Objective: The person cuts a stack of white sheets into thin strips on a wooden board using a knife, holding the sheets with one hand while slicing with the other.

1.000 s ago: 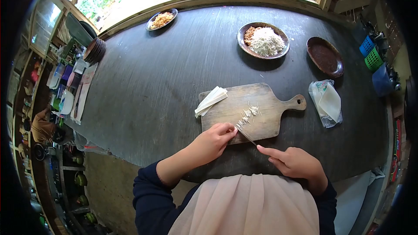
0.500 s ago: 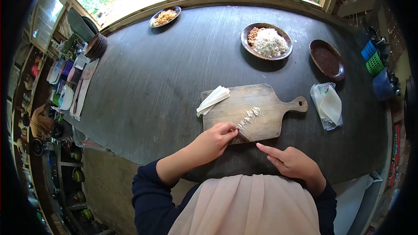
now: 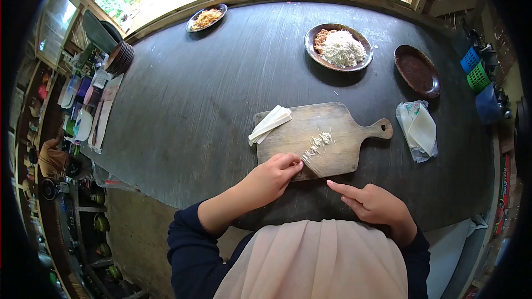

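Observation:
My right hand (image 3: pixel 372 201) is closed around the handle of a knife, with the index finger stretched along it. The thin knife blade (image 3: pixel 315 170) points up and left across the near edge of the wooden cutting board (image 3: pixel 346 127). My left hand (image 3: pixel 272 177) is closed at the board's near edge, fingertips pinched beside the blade tip. What it presses there is mostly hidden, seemingly a white strip. Fine white shreds (image 3: pixel 317 143) lie in a diagonal row just beyond the blade. Several flat white strips (image 3: pixel 270 124) are stacked on the board's far left corner, partly overhanging it.
Beyond the board stands a bowl (image 3: pixel 310 58) with white shreds and brownish pieces. An oval brown dish (image 3: pixel 415 72) and a plastic packet of white sheets (image 3: pixel 419 132) lie right. A plate of orange-brown food (image 3: pixel 206 19) sits at the far edge; stacked brown plates (image 3: pixel 120 58) are left.
The view has shifted slightly, so the board and bowls appear a little higher. Both hands keep nearly the same pose, and the knife's angle is only slightly different.

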Available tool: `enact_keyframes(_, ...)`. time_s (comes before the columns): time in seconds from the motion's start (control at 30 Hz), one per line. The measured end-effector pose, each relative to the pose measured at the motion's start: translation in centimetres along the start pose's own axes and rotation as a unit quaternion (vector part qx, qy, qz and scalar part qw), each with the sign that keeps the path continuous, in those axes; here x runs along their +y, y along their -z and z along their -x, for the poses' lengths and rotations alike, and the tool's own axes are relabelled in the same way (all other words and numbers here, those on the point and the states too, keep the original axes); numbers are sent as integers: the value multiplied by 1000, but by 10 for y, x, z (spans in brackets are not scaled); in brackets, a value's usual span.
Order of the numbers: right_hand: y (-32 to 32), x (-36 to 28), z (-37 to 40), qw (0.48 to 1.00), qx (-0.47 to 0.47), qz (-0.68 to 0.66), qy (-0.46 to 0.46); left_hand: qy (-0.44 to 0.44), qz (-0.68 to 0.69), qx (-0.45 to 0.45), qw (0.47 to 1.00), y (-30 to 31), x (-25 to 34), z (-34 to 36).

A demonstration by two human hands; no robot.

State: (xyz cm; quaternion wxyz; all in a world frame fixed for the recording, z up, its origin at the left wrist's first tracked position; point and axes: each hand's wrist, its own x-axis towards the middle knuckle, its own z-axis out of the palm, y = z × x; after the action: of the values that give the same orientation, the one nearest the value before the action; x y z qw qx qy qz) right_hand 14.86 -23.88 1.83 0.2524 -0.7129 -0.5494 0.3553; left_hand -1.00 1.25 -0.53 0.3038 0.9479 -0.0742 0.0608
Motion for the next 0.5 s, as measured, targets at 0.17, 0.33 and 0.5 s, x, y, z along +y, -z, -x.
enact_keyframes(0.17,2,0,0,1000,-7,-11,-11,6,0,-5,1000,1,1,0)
enact_keyframes(0.33,-5,-4,-8,1000,22,2,-20,3,-2,-7,1000,2,1,0)
enact_keyframes(0.5,7,-7,2,999,-14,-14,-37,9,3,-4,1000,1,2,0)
